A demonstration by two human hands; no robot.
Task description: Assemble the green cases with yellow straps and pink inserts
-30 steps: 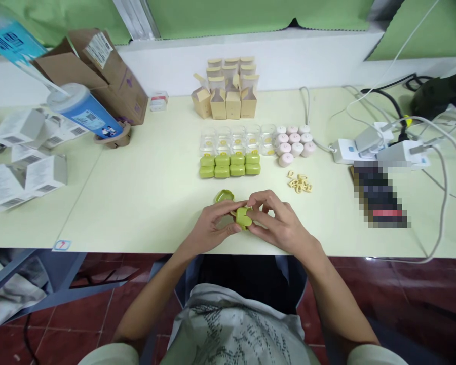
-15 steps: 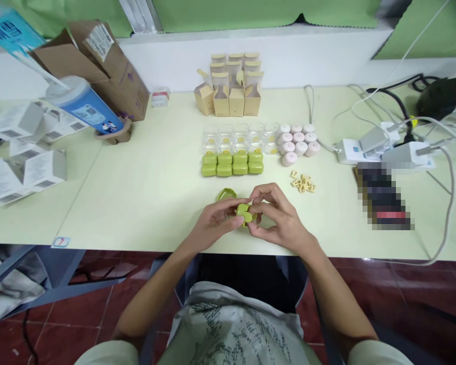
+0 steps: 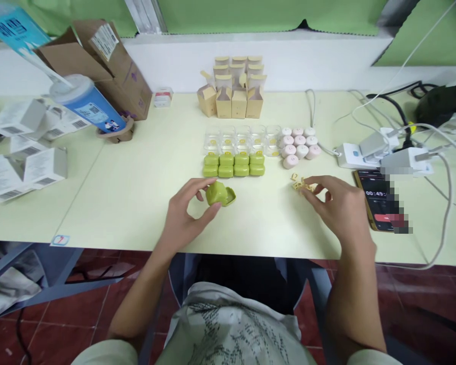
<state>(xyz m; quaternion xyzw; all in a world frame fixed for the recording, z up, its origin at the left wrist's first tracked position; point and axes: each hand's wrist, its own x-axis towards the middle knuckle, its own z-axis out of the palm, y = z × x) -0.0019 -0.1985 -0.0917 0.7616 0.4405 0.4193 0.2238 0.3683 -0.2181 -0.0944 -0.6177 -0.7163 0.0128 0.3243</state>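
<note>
1. Plastic seems the likely stuff of the glossy, rounded olive-green hollow-looking piece [image 3: 216,193], which is in the left hand [image 3: 184,215], over the near part of the pale yellow-green tabletop [image 3: 137,203]. It should be light and stiff, perhaps a little slippery on its smooth curves; opposite edges look the surest hold.
2. Left fingers: index and thumb are bent round the piece from its far and near sides, clamped on it, with a wide gap between them filled only by the piece.
3. Just beside it, to the right, lies a shallow, open olive-green shell [image 3: 231,196]; whether the two touch, I cannot tell.
4. Small cream-yellow loop-shaped pieces [image 3: 295,177] lie in a loose heap under the right hand [image 3: 338,205]. They look very light and thin, best pinched by a rim, and might bend if squeezed hard.
5. Right fingers: thumb and index tips are nearly together at the heap; whether a loop is gripped between them, I cannot tell.
</note>
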